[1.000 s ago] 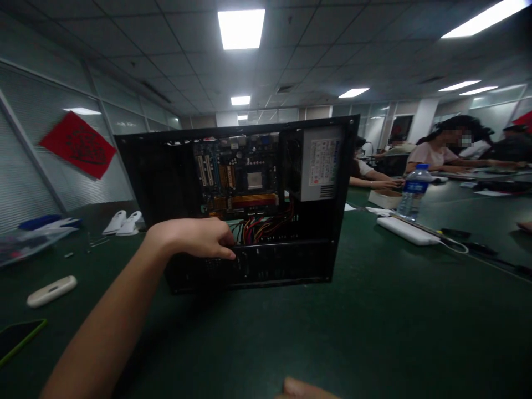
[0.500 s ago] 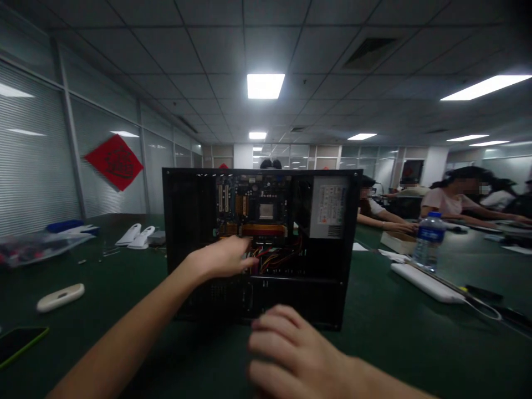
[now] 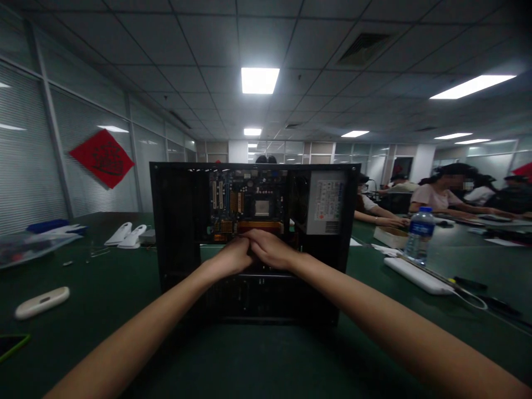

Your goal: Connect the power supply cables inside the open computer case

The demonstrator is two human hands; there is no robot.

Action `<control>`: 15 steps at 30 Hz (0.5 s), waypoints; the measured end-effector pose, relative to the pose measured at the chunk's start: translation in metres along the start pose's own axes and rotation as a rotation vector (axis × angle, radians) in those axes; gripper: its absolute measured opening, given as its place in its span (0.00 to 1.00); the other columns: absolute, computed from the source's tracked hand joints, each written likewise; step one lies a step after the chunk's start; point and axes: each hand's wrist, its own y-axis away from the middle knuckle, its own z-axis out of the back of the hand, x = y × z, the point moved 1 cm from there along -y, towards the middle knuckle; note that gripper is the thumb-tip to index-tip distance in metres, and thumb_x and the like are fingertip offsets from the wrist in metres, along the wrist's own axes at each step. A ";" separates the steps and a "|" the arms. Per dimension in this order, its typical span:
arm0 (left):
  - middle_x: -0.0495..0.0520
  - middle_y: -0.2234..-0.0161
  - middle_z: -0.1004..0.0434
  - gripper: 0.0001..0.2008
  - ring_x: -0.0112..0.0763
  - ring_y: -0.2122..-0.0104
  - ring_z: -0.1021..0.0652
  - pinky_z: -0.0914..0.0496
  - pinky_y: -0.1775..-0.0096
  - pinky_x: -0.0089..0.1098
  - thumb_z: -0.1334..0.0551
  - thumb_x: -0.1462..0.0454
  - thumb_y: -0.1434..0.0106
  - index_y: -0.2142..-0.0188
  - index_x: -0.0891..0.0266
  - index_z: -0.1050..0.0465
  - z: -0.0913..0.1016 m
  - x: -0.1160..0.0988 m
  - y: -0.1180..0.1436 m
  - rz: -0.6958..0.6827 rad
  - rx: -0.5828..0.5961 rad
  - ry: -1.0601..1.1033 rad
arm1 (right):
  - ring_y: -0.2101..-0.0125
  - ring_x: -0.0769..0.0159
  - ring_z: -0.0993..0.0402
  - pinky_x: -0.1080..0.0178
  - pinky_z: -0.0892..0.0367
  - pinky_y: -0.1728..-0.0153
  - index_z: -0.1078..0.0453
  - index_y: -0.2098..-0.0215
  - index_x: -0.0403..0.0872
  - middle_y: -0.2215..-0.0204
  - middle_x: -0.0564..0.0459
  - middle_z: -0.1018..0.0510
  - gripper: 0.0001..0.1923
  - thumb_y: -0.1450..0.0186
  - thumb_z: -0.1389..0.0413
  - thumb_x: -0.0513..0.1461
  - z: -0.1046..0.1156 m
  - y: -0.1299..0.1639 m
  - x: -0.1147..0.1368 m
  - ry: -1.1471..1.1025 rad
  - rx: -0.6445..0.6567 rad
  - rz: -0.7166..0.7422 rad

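Your two forearms enter from the lower corners and converge at the middle of the open computer case (image 3: 178,221), which stands upright on the green table (image 3: 394,332) directly before you, its open side facing you. Your left hand (image 3: 231,256) lies palm down, wrist raised a little, knuckles toward the case interior. Your right hand (image 3: 271,249) comes in from the other side and lies partly over the left hand's fingers, the two touching just below the motherboard (image 3: 245,202). The fingertips of both hands reach into the case where the cables would show, and are hidden by the backs of the hands; whether they are pinching anything, pressed flat or spread cannot be told.

Inside the case, the power supply (image 3: 326,200) sits at upper right, beside the motherboard. The lower part of the case is dark, and its detail is hard to make out.

On the table at left lie a white oblong device (image 3: 41,302) and, cut off by the edge, a phone (image 3: 10,344). At right stand a water bottle (image 3: 418,235) and a white power strip (image 3: 415,275). Other people (image 3: 440,194) sit at the far end, well apart from your hands.
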 end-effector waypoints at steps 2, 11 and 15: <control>0.69 0.53 0.21 0.14 0.48 0.54 0.20 0.27 0.52 0.37 0.41 0.64 0.41 0.57 0.68 0.25 0.000 -0.001 0.000 -0.022 -0.047 -0.004 | 0.49 0.60 0.29 0.59 0.37 0.46 0.32 0.48 0.41 0.51 0.42 0.24 0.17 0.32 0.54 0.32 0.000 -0.001 -0.001 -0.003 0.021 -0.046; 0.62 0.61 0.18 0.12 0.44 0.62 0.19 0.27 0.59 0.35 0.40 0.66 0.41 0.60 0.67 0.22 0.003 -0.014 0.007 -0.125 -0.090 -0.027 | 0.58 0.60 0.30 0.61 0.37 0.56 0.32 0.64 0.44 0.61 0.46 0.25 0.03 0.34 0.48 0.35 -0.002 0.001 -0.005 0.114 0.044 -0.116; 0.64 0.63 0.17 0.13 0.49 0.62 0.19 0.28 0.63 0.37 0.42 0.64 0.41 0.61 0.66 0.21 0.007 -0.019 0.009 -0.086 -0.131 -0.191 | 0.58 0.60 0.29 0.61 0.36 0.56 0.31 0.63 0.44 0.61 0.46 0.24 0.04 0.35 0.47 0.34 0.003 0.008 -0.002 0.014 -0.012 -0.140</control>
